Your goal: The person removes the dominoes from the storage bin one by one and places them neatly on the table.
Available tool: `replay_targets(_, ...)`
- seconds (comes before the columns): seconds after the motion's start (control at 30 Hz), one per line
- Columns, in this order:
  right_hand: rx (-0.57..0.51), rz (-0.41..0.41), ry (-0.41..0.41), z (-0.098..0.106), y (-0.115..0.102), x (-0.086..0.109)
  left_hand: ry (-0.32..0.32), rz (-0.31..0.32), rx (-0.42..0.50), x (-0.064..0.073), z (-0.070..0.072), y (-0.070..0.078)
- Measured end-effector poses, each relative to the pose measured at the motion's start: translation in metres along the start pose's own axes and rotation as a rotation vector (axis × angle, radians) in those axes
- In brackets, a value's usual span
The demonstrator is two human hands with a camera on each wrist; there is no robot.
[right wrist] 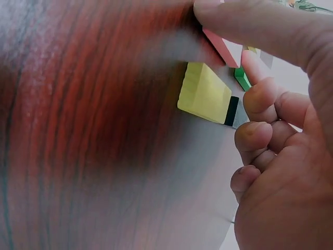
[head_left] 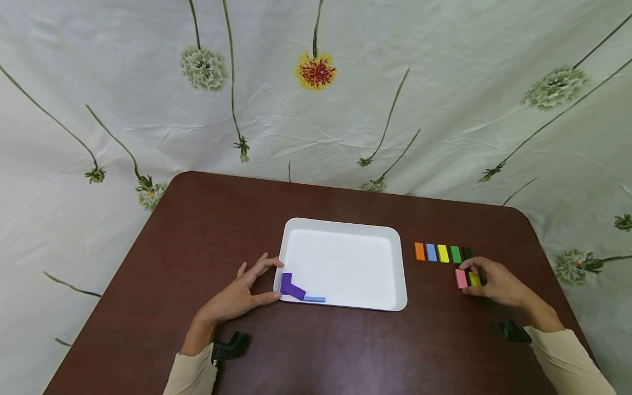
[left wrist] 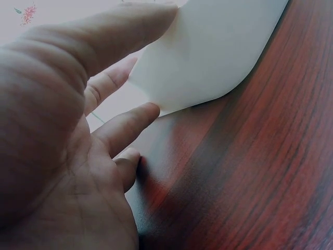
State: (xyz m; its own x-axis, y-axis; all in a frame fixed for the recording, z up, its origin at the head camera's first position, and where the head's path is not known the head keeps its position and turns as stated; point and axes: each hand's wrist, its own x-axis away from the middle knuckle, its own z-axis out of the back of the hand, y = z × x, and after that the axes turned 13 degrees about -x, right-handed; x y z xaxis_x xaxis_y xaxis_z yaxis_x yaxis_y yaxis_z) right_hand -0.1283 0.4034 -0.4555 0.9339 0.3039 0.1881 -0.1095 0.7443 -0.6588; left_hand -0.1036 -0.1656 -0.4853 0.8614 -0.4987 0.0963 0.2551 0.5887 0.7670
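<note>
- The left hand (head_left: 237,299) is at the left side of the tray (head_left: 345,263). Its fingers are spread and only slightly bent. The thumb and the index finger touch the rim, but they do not close around anything.
- The right hand (head_left: 501,282) is well apart from the tray, on its right. It pinches the pink block (head_left: 461,278) by the two ends, between thumb and index finger; the other fingers are curled loosely. I cannot tell if this block is lifted.
- The second yellow block (head_left: 474,279) is just beside the pink one, under the hand.
- Behind these two there is a row, from left to right: orange block (head_left: 419,252), blue block (head_left: 431,253), yellow block (head_left: 443,254), green block (head_left: 455,254) and black block (head_left: 466,253).
- In the near left corner of the tray lies a bent purple shape (head_left: 296,292); whether it is one piece or two, I cannot tell. A blue strip (head_left: 314,299) is beside it, along the near wall.
- The tray stands on a brown table (head_left: 365,351).
</note>
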Motion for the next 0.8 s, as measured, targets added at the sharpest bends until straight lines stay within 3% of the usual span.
replay_targets(0.4,-0.016,0.029,0.010,-0.001,-0.012,0.002,-0.006,0.010,0.014,0.001,0.000,-0.001)
replay_targets(0.63,-0.203,0.103,-0.067,-0.006,-0.050,-0.013,0.006,0.003,-0.008,0.001,0.001,0.001)
replay_targets(0.8,-0.267,0.266,-0.151,-0.018,-0.094,-0.034,0.007,0.008,-0.019,0.001,0.001,0.001)
